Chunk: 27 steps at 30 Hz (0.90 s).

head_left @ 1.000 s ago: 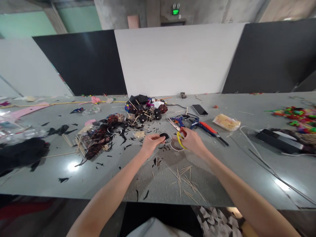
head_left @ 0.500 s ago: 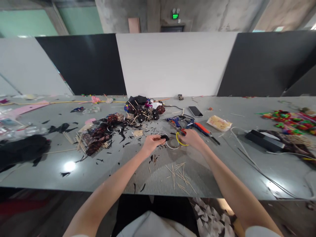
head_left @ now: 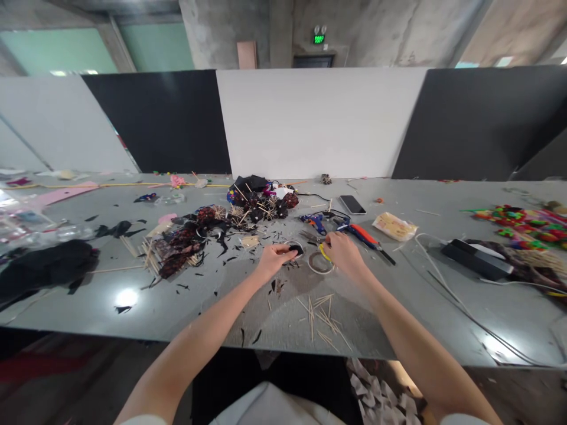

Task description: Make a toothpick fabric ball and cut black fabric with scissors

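My left hand [head_left: 272, 260] is closed in a pinch on a small black scrap [head_left: 294, 250] just above the grey table [head_left: 199, 307]. My right hand [head_left: 343, 254] is closed around yellow-handled scissors [head_left: 322, 251], of which only the yellow loop shows. A pale ring [head_left: 319, 264] lies flat on the table between the two hands, beside a second ring [head_left: 296, 244] under the black scrap. Loose toothpicks [head_left: 322, 316] are scattered on the table in front of my wrists.
A heap of dark spiky craft pieces and black cuttings [head_left: 212, 227] spreads to the left. A blue glue gun [head_left: 314, 220], orange-handled pliers [head_left: 370, 237], a phone [head_left: 352, 204] and a packet [head_left: 394, 225] lie behind my hands. A black box with cables [head_left: 476, 258] sits at right.
My right hand has lowered toward the table with the scissors, so less of the yellow handle shows. The left hand keeps its pinch on the black scrap. The view has tilted slightly.
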Tool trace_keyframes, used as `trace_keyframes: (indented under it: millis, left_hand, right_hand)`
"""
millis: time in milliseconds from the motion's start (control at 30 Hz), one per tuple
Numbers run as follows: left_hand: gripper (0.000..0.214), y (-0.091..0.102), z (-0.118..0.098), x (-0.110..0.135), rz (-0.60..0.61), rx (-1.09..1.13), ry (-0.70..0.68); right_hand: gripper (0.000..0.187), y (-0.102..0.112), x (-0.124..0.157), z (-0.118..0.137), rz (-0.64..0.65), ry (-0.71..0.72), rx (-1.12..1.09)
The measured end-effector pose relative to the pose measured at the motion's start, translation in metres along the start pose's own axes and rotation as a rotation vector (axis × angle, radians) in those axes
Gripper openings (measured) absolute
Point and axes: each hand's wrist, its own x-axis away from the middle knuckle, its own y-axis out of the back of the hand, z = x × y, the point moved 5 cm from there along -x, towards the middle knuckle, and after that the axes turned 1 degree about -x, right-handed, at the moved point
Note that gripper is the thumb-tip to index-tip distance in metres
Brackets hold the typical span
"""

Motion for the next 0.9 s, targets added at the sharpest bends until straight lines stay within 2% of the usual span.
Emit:
trace_keyframes:
  millis: [100,167,233,267,333,400,533,633,767,900]
  left_hand:
    - [0.031,-0.001,0.0,0.001,0.017,0.016,0.0]
    - [0.03,-0.002,-0.001,0.002,0.018,0.033,-0.004]
    - [0.03,-0.003,0.0,0.002,0.006,0.112,0.009]
    - [0.03,-0.003,0.0,0.002,-0.005,0.167,0.023]
    - [0.033,-0.004,0.003,0.002,-0.034,0.27,0.058]
    - [0.037,-0.006,0.004,0.001,-0.055,0.325,0.083]
    - [0.036,-0.009,0.004,0.003,-0.069,0.386,0.11]
    - [0.036,-0.01,0.003,0.005,-0.086,0.438,0.125]
    - [0.037,-0.012,0.005,0.005,-0.079,0.469,0.144]
    - [0.038,-0.011,0.006,0.002,-0.034,0.439,0.152]
  right_hand:
    - [0.053,0.018,0.004,0.016,-0.031,0.145,-0.355]
    - [0.058,0.026,0.011,0.034,0.115,0.319,-0.636]
    - [0.051,0.029,0.018,0.047,0.26,0.392,-0.815]
    - [0.045,0.029,0.02,0.051,0.277,0.376,-0.844]
    - [0.036,0.023,0.019,0.052,0.219,0.287,-0.813]
    - [0.036,0.01,0.018,0.052,0.196,0.204,-0.767]
    - [0.044,-0.019,0.019,0.061,0.335,0.141,-0.957]
    - [0.044,-0.021,0.021,0.064,0.268,0.085,-1.075]
    - [0.04,-0.019,0.022,0.065,0.179,0.089,-1.056]
    - [0.039,-0.023,0.021,0.064,0.206,0.137,-0.991]
